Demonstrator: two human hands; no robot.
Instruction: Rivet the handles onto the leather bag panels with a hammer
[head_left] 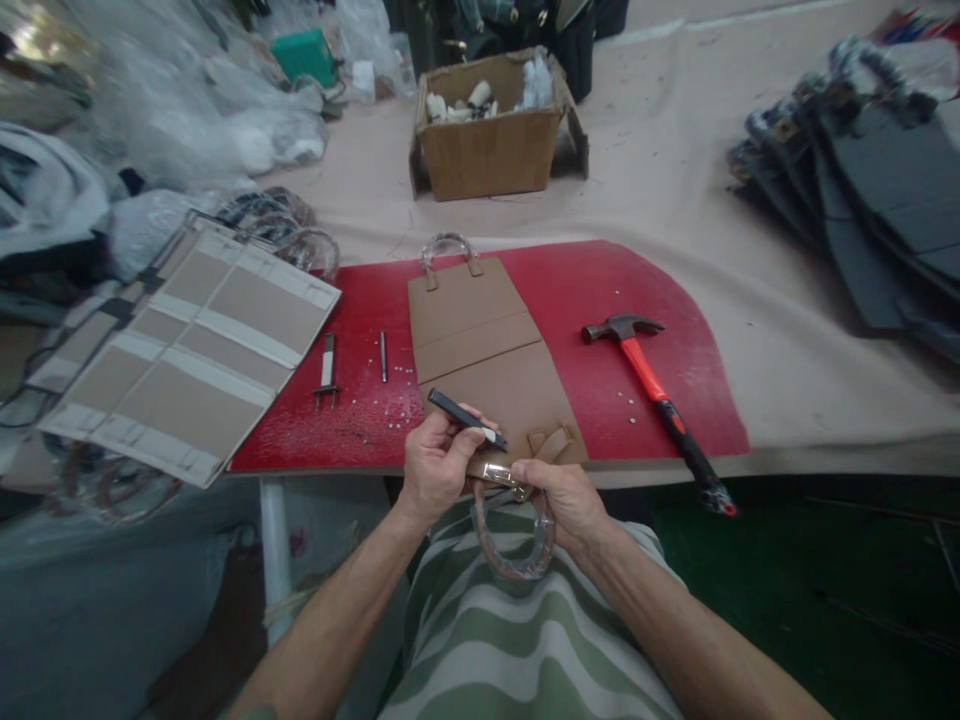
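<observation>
Beside a red board (690, 350) — pale cloth (645, 170) beyond — left fingers (466, 443) pinch a tool (450, 405), right fingers (540, 476) seemingly a clasp (498, 472).

The brown panel (480, 360) in the middle looked like smooth, matt leather, with a shiny metal fitting (498, 473) at its near edge and a near handle (517, 572) wrapped in glossy clear plastic. Beneath it, the red board (622, 270) was smooth with a slight sheen, turning scuffed and rough at the near left, while the hammer (643, 370) on the right had a dark metal head. Farther off stood a matt cardboard box (487, 160) on pale, softly wrinkled cloth (660, 150), with crinkled translucent plastic bags (247, 110) at far left.
</observation>
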